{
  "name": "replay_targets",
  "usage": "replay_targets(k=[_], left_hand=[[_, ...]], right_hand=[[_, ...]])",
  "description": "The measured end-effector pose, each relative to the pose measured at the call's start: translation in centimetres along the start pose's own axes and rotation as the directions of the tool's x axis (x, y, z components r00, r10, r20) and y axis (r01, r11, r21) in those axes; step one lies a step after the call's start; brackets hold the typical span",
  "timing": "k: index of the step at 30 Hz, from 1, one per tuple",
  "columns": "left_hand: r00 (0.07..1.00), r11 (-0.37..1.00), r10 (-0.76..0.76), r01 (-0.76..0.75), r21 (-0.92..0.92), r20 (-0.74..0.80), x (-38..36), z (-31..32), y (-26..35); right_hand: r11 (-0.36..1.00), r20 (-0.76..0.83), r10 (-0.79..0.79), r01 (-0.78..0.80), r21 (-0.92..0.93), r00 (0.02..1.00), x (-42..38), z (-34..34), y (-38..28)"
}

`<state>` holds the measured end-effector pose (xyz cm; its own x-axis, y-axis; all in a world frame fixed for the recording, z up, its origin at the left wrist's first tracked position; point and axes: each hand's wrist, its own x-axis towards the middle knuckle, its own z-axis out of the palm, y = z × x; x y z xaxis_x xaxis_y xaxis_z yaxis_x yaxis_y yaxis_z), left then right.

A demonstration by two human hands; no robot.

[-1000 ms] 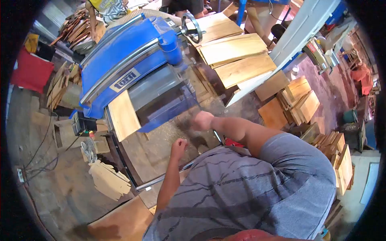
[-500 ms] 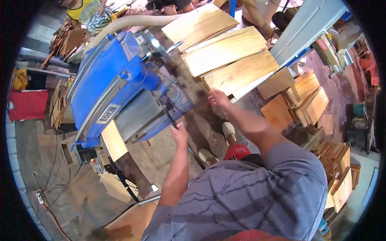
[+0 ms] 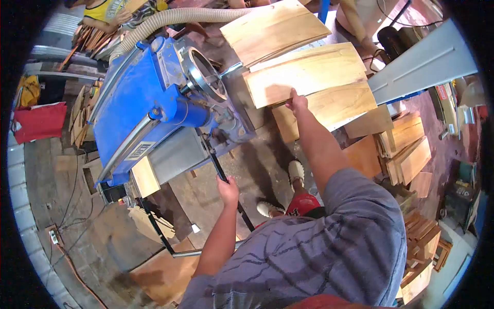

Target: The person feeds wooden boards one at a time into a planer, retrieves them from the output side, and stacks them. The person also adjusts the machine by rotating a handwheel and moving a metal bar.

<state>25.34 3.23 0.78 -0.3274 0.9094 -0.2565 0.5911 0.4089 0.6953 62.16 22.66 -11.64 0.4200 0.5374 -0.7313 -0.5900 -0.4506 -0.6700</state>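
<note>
My left hand (image 3: 228, 190) is closed around a black bar (image 3: 218, 167) running from the side of a blue thickness planer (image 3: 136, 105). My right hand (image 3: 297, 101) reaches forward to a stack of flat wooden boards; its fingers are closed at the near edge of a pale wooden board (image 3: 314, 67). Another board (image 3: 342, 103) lies in front of it, and a further board (image 3: 272, 32) is behind. The planer has a metal handwheel (image 3: 206, 74) and a grey bed (image 3: 177, 149). A short pale board (image 3: 145, 176) lies at the bed's left end.
A ribbed hose (image 3: 175, 16) runs behind the planer. More boards (image 3: 409, 149) are stacked at right, below a long pale panel (image 3: 424, 64). A cable (image 3: 77, 275) crosses the floor at left. Other people are partly visible at the back, one in a yellow top (image 3: 100, 13).
My right hand has moved forward from the near corner of the board stack onto a board's edge. My left hand stays on the bar. The view has shifted, and the handwheel shows more fully.
</note>
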Motion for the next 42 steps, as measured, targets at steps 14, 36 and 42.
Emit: replay_targets(k=[14, 36, 42], left_hand=[[0.994, 0.988, 0.041, -0.024, 0.153, -0.105, 0.9, 1.2, -1.9], [0.956, 0.894, 0.239, -0.147, -0.424, 0.173, -7.9, -30.5, -23.8], [0.976, 0.941, -0.216, 0.208, -0.267, 0.0, -13.4, -36.4, -27.1]], right_hand=[[0.952, 0.533, -0.105, -0.07, 0.298, 0.84, -17.4, -9.3, 0.3], [0.599, 0.897, 0.178, 0.679, -0.424, 0.404, -52.8, 8.0, 23.1], [0.738, 0.783, 0.525, 0.28, -0.614, 0.334, -54.6, 15.1, 31.3]])
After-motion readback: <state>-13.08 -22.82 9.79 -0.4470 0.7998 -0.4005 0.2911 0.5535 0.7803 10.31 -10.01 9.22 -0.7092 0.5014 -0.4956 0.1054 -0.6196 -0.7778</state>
